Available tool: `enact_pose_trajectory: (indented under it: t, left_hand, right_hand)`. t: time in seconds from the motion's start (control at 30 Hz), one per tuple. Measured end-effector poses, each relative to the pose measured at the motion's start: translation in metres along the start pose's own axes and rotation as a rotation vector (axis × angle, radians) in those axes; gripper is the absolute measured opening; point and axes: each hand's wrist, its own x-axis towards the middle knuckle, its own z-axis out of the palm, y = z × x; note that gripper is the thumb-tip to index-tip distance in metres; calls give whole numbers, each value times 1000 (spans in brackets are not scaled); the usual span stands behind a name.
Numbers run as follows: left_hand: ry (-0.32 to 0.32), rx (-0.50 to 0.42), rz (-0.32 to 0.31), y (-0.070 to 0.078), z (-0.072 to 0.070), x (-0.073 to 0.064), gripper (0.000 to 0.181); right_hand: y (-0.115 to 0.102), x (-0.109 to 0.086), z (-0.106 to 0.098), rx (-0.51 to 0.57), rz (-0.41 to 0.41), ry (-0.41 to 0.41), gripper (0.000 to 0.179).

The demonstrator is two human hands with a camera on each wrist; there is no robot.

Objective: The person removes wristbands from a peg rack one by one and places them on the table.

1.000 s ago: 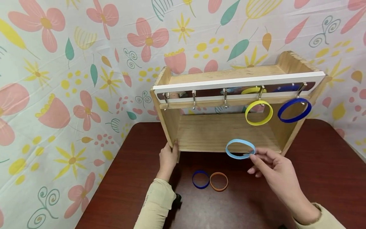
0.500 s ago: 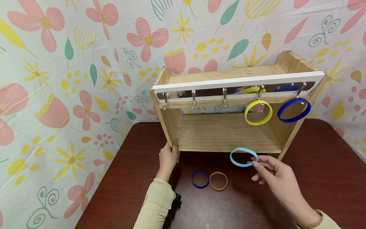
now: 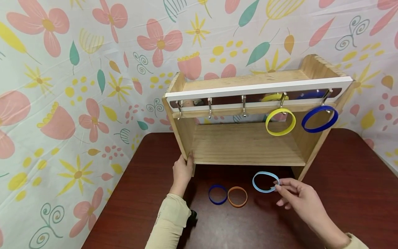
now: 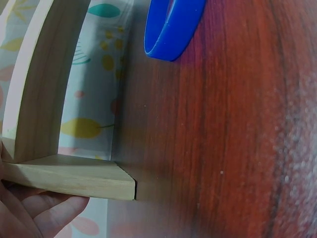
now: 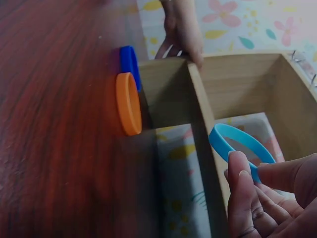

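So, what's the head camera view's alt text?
A right hand pinches a pale blue rubbery loop; the left hand grips a wooden shelf. A yellow loop and a blue loop hang from its metal hooks; another blue loop and an orange loop lie on the dark red table.

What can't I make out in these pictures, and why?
Head: lettering on the left sleeve, too small to read.
Head: right sleeve, cut off by the bottom edge.
Left wrist: blue band, cut off by the top edge.
Left wrist: left hand, partly hidden by the wooden shelf.
Right wrist: light blue band, partly hidden by the right hand.
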Motion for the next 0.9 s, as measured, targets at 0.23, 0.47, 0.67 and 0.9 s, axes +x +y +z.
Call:
enact_pose_trajectory:
  t: [0.23,0.47,0.67,0.9]
  left_hand:
    - [1,2,-2,-1,0,0,32]
    - [0,3,2,-1,0,0,34]
    - [-2,11,2,0,0,0,34]
    - [-1,3,3,1,-1,-1,34]
  right_hand:
    - [14,2,1,9,72,-43,23]
    - [23,0,5,-22,114,-81,24]
    - [27,0,9,-64,142,-137,24]
    - [32,2,13,-78,168,-226,22]
